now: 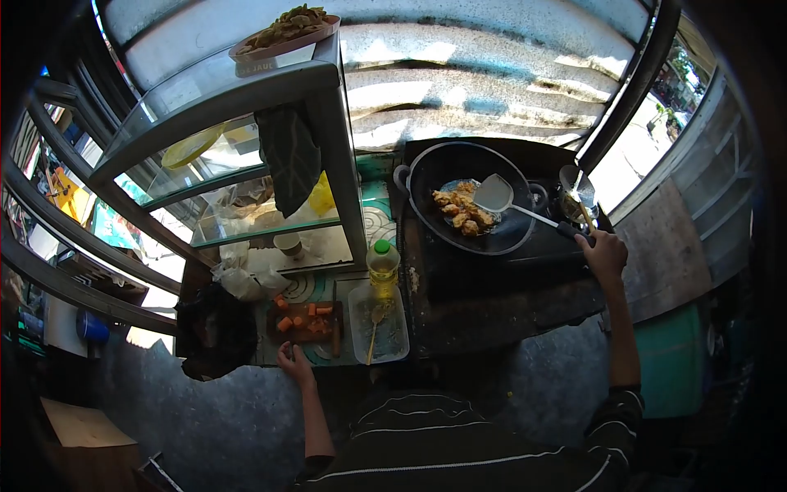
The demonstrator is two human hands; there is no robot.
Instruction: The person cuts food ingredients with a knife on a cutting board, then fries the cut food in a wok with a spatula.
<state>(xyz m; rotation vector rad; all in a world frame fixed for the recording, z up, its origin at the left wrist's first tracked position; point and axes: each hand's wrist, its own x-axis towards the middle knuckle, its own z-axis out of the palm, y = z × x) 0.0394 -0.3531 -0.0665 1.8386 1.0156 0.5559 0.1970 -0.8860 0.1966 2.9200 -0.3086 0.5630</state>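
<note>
My right hand [606,256] is closed around the dark handle of a metal spatula [493,194]. The spatula's wide blade is over a large black wok [425,215], touching or just above browned fried pieces [466,210] in a little oil. At the counter's front edge, my left hand [296,365] has its fingers loosely bent and apart, with nothing visible in them. Just beyond it lies a brown cutting board [310,335] with orange chunks [284,324] that look like carrot. A knife-like brown handle [336,338] rests along the board's right side.
A clear tub [398,344] holds a wooden spoon [375,334], with a green-capped oil bottle [383,266] behind it. A glass display case [270,238] rises at left. Right of the wok stands a strainer-like container [579,190]. A black plastic bag [215,328] sits left of the board.
</note>
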